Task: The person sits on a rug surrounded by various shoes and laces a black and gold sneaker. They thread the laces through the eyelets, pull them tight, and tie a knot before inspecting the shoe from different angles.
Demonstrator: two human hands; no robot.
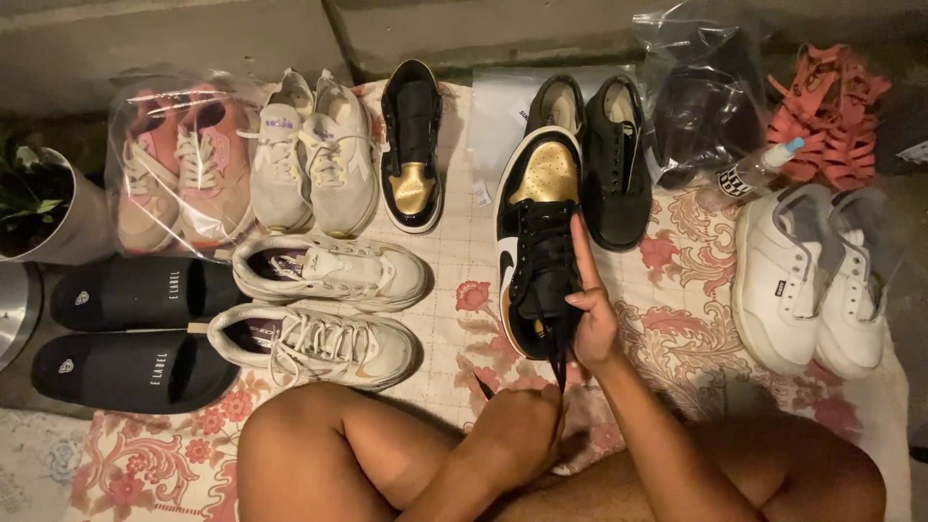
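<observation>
A black and gold high-top sneaker (535, 242) lies toe away from me on the floral cloth (677, 329). My right hand (592, 309) rests along its right side, index finger stretched up the shoe, steadying it. My left hand (517, 430) sits just below the shoe's heel, closed on its black lace (559, 362), which runs taut from the shoe down into the fist. The matching sneaker (412, 145) lies further back to the left.
Around me lie white sneakers (329, 271), a white pair (812, 280) at right, black shoes (609, 159), black slides (135, 329), bagged pink sneakers (179, 169), red sandals (826, 116), a bagged dark item (701, 106) and a small bottle (754, 169). A potted plant (39, 203) stands left. My knees fill the bottom.
</observation>
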